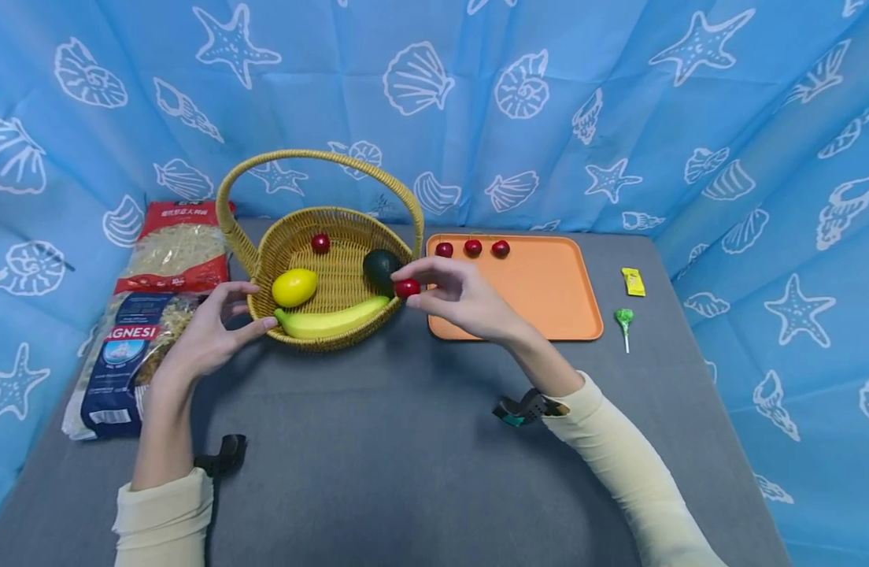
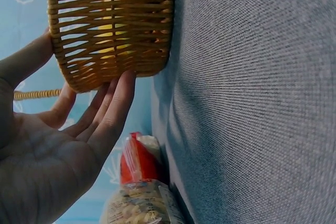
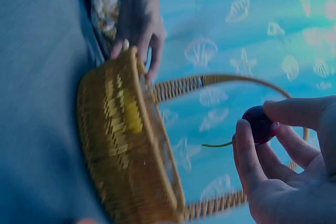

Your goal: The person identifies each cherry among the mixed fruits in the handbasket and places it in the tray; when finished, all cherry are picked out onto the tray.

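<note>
A wicker basket (image 1: 342, 344) with a tall arched handle stands on the grey table. My left hand (image 1: 211, 331) holds its left side, thumb and fingers against the rim and woven wall, as the left wrist view (image 2: 113, 30) of the basket also shows. Over the basket's right rim, my right hand (image 1: 470, 299) pinches a red cherry (image 1: 407, 288) between thumb and fingertips; its green stem (image 3: 218, 145) sticks out in the right wrist view. Inside the basket lie a lemon (image 1: 294, 287), a banana (image 1: 335, 319), a dark avocado (image 1: 380, 270) and another cherry (image 1: 320, 243).
Right of the basket, an orange tray (image 1: 534, 295) carries 3 cherries (image 1: 473, 248) along its back edge. Beyond it lie a yellow wrapped candy (image 1: 634, 282) and a green lollipop (image 1: 623, 318). Pasta bags (image 1: 123, 366) lie at the left; a blue curtain (image 1: 463, 142) hangs behind.
</note>
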A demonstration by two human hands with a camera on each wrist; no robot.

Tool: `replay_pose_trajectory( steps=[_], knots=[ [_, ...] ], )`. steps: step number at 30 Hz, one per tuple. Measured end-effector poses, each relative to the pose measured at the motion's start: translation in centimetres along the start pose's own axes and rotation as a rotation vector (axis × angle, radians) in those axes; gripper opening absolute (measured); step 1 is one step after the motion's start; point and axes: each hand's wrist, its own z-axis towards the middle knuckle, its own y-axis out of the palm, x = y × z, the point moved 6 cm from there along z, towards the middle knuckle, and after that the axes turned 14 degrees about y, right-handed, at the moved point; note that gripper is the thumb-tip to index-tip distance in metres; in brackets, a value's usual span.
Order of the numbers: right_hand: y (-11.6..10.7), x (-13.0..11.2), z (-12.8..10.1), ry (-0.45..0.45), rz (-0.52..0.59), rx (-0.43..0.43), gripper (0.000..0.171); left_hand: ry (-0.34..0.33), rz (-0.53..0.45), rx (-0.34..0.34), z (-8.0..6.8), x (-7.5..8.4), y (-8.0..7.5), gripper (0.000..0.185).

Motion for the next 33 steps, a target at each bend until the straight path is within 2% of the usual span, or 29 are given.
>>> replay_pose_trajectory(
  steps=[3, 7, 10, 14, 17, 21, 33],
  knots=[
    [-2.0, 1.6, -1.2, 0.022, 0.033, 0.08, 0.031, 0.006, 0.003, 0.001, 0.0, 0.1, 0.0, 0.08],
    [-4.6, 4.2, -1.7, 0.038, 0.057, 0.198, 0.03, 0.015, 0.001, 0.008, 0.0, 0.2, -0.1, 0.08],
    [-6.2, 6.5, -1.4, 0.08, -0.008, 0.281, 0.031, 0.012, 0.0, 0.009, -0.1, 0.2, -0.1, 0.081],
    [-7.6, 9.6, -0.9, 0.15, -0.119, 0.348, 0.034, -0.007, 0.001, 0.002, -0.1, 0.1, -0.1, 0.083],
    [-8.3, 11.5, -0.5, 0.184, -0.182, 0.373, 0.034, -0.016, -0.003, -0.004, 0.0, 0.1, 0.0, 0.083],
    [-8.9, 12.8, -0.1, 0.208, -0.248, 0.397, 0.033, -0.013, -0.006, -0.007, 0.0, 0.1, 0.0, 0.083],
    [-9.1, 13.3, 0.2, 0.214, -0.257, 0.379, 0.036, -0.007, -0.007, -0.009, -0.1, 0.0, 0.1, 0.083]
  ],
)
